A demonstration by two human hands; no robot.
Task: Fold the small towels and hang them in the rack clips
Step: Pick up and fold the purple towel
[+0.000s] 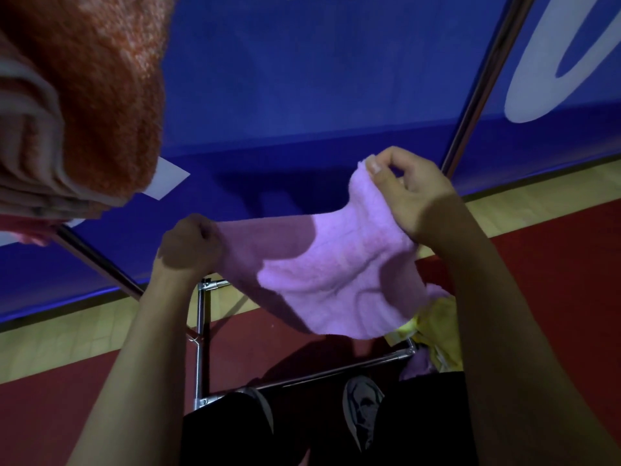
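Two hands: both grip one pink towel (336, 274), stretched between them at the frame's centre, above the metal rack frame (201, 331).
Left hand (190, 245): fist closed round the towel's left edge.
Right hand (408, 193): thumb and curled fingers pinch the upper right corner.
Handling: soft, light, limp cloth that sags in the middle; best taken by corners or edges to fold evenly.
Elsewhere: orange towel (100, 89) hangs at upper left; yellow cloth (440, 331) lies at lower right.

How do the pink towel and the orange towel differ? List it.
The pink towel is stretched between the left hand and right hand; the orange towel hangs untouched at upper left. Pink sits low and central, orange high and close. Both look fluffy.
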